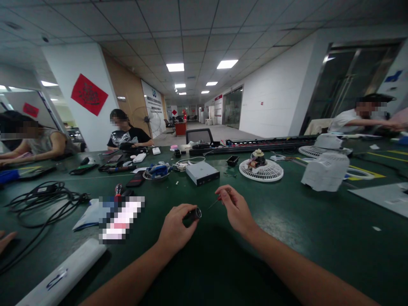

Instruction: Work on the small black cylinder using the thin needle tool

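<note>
Between the thumb and fingers of my left hand (176, 226) is a small black cylindrical part (193, 213), its round end with a light rim facing right. My right hand (238, 209) pinches a thin screwdriver (213, 203) with some red at its handle. The shaft slants down and left, its tip apart from the cylinder. Both hands are above the green tabletop (204, 255). Beyond them lies a grey optical disc drive (202, 173), touched by neither hand.
To the right stand a white fan grille with a motor (261, 169) and a white plastic housing (327, 172). Coiled black cables (47, 193) and a long white object (63, 272) lie left. A person's hand (6, 240) shows at the left edge; other people sit around the table.
</note>
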Tool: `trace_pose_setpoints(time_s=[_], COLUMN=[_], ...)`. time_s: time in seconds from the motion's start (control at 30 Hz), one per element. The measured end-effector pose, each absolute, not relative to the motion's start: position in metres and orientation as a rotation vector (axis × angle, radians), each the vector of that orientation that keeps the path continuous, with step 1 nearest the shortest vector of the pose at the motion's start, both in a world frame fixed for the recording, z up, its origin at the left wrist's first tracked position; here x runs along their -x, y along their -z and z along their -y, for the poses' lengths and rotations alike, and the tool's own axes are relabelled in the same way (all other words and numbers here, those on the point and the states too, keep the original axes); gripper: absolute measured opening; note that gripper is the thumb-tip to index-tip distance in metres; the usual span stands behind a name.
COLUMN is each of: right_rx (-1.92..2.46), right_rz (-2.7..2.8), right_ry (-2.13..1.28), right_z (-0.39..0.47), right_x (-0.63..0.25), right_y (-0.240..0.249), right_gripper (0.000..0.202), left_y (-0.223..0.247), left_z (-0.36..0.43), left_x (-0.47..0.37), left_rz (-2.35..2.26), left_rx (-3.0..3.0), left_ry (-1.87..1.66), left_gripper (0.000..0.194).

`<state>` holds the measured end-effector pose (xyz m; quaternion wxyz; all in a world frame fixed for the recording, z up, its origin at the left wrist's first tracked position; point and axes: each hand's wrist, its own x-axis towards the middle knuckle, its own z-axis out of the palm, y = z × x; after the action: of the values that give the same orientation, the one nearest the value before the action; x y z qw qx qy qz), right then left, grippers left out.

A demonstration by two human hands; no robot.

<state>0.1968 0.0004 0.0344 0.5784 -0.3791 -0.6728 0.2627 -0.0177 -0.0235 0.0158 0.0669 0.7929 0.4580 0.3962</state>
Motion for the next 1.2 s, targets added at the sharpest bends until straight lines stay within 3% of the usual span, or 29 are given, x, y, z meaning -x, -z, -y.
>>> trace_pose_setpoints(time_s=[0.23,0.5,1.2], right_rx=[0.744,0.734,0.831], right_rz=[1.587,1.595,1.607], right_ry=[-0.844,-0.901,-0.915], right_z=[0.002,0.0008,-0.0004], right_x=[-0.1942,-0.1937,-0.1944], right_y=[-0.0304,-0.0317,-0.0317], right_gripper=[0.026,0.037,0.034], left_y=[-0.014,-0.0141,-0.0114], left_z=[0.0227,0.026,0.0222], left_x=[0.0197,0.0169,0.0189], left_rz=[-1.29,-1.246,-1.355], left_rx=[-2.42,-2.502,-2.57], left_ry=[-1.25,-1.248,-1.187], left_gripper=[0.033,0.033,0.037])
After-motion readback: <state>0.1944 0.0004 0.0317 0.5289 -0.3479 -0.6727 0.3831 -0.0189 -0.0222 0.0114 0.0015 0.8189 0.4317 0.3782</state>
